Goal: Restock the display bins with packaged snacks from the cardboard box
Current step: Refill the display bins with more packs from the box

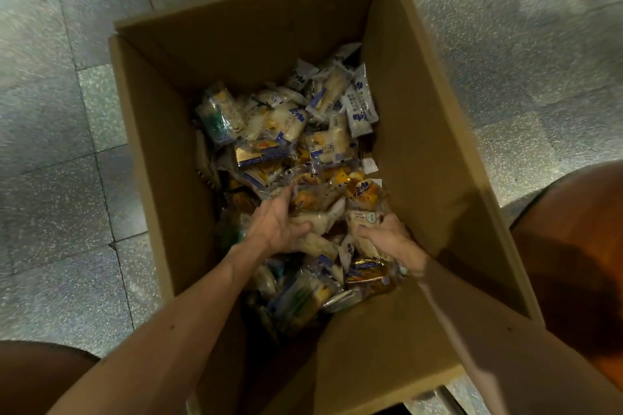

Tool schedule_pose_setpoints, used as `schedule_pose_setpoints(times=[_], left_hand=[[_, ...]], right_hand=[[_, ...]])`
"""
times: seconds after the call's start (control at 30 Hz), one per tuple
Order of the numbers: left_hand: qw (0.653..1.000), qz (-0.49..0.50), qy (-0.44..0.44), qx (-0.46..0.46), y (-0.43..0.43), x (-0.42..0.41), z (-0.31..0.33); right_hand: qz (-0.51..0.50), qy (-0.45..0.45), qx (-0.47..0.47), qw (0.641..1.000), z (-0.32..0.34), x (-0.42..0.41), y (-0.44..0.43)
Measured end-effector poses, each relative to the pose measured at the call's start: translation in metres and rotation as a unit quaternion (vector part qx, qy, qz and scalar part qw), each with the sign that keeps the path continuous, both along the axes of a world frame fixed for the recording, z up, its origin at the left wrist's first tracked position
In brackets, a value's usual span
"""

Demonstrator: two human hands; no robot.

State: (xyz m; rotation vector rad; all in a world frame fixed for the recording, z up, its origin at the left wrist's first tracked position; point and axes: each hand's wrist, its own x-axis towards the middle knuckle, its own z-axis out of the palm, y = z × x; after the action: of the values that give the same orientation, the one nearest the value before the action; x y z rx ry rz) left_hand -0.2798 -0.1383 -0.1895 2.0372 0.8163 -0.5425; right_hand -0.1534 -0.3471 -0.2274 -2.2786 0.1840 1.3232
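Snack packets [320,221] in grip of left hand [274,222], right hand [387,234]

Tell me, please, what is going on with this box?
A person reaches with both bare hands into an open brown cardboard box that stands on a speckled grey tiled floor. The box holds a loose heap of clear-wrapped snack packets. The left hand grips a pale wrapped snack from the heap, and the right hand grips a beige packet with a round green mark. Neither is lifted out yet, and no display bins are in view.
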Motion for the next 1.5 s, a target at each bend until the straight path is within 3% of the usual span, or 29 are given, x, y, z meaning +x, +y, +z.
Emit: schedule_pose_setpoints(times=[0.17,0.5,0.67,0.83,0.93,1.07,1.2,1.27,1.33,1.5], left_hand=[[0.993,0.059,-0.092,-0.051,0.015,0.001,0.047],[0.942,0.215,-0.170,-0.194,0.026,-0.019,0.158],[0.901,0.264,-0.217,-0.268,0.024,-0.052,0.222],[0.852,0.331,-0.280,-0.293,0.009,-0.109,0.289],[0.821,0.386,-0.321,-0.272,-0.005,-0.162,0.320],[0.781,0.469,-0.352,-0.215,-0.038,-0.252,0.349],[0.734,0.558,-0.358,-0.149,-0.062,-0.351,0.360],[0.707,0.599,-0.356,-0.116,-0.074,-0.400,0.365],[0.677,0.631,-0.363,-0.110,-0.089,-0.447,0.367],[0.566,0.723,-0.390,-0.071,-0.118,-0.547,0.366]], right_hand=[[-0.044,0.020,0.043,0.998,0.038,-0.002,-0.001],[-0.163,0.004,0.211,0.964,0.164,-0.015,-0.005],[-0.162,0.025,0.293,0.942,0.170,-0.012,-0.004],[-0.066,0.106,0.387,0.914,0.293,-0.081,0.036],[0.000,0.234,0.480,0.845,0.344,-0.129,0.054],[0.098,0.386,0.519,0.756,0.382,-0.210,0.069],[0.160,0.565,0.518,0.623,0.390,-0.294,0.086],[0.188,0.565,0.483,0.642,0.384,-0.344,0.096],[0.263,0.498,0.406,0.720,0.381,-0.382,0.103],[0.329,0.486,0.307,0.749,0.377,-0.491,0.122]])
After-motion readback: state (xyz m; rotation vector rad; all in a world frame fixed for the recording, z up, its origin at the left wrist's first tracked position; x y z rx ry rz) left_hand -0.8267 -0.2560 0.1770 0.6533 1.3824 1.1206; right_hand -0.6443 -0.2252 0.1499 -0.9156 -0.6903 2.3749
